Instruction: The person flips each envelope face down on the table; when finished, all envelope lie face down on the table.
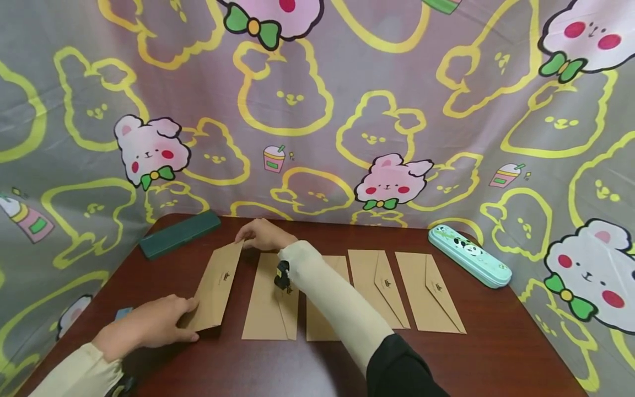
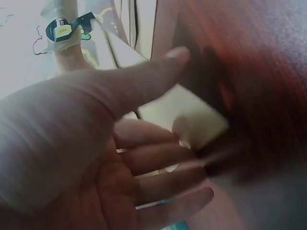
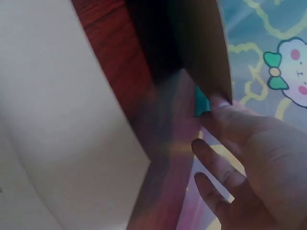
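Note:
A brown paper envelope [image 1: 218, 286] with a small dark crown print is tilted up off the table at the left. My right hand [image 1: 265, 234] pinches its far corner between thumb and forefinger, the other fingers [image 3: 216, 184] spread loose in the right wrist view. My left hand [image 1: 154, 322] is at the envelope's near left edge. In the left wrist view its thumb [image 2: 158, 72] is extended and its fingers are loosely spread, with the envelope's pale corner [image 2: 192, 115] showing in the gap. Just right of the raised envelope lies another envelope [image 1: 263, 309], partly under my right forearm.
Further right lie more envelopes [image 1: 369, 275] in a row, one half hidden by my right sleeve [image 1: 337, 298]. A dark green case [image 1: 179, 234] sits back left, a mint panda pencil case [image 1: 468, 255] back right. Patterned cloth [image 1: 317, 110] hangs behind the table [image 1: 278, 369].

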Demonstrator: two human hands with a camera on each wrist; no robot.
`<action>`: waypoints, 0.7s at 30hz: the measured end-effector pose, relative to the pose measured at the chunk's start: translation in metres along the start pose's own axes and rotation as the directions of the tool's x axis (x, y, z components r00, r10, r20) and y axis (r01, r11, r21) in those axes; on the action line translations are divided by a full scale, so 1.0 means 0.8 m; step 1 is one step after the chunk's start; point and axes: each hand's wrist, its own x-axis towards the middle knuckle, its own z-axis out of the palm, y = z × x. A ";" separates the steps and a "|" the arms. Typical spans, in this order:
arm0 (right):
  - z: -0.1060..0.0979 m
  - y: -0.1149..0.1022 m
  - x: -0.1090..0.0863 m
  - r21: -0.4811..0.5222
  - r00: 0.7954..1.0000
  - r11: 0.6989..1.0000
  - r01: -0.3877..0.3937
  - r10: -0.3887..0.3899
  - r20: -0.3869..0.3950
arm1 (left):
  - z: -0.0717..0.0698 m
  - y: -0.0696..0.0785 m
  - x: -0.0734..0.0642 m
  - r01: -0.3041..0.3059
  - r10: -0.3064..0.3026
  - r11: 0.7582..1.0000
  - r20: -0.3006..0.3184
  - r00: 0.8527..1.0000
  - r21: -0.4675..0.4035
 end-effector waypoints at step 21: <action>-0.006 -0.007 0.010 0.496 0.999 0.868 -0.020 0.031 -0.013 | 0.003 0.004 -0.004 -0.289 0.285 0.938 -0.051 0.957 -0.192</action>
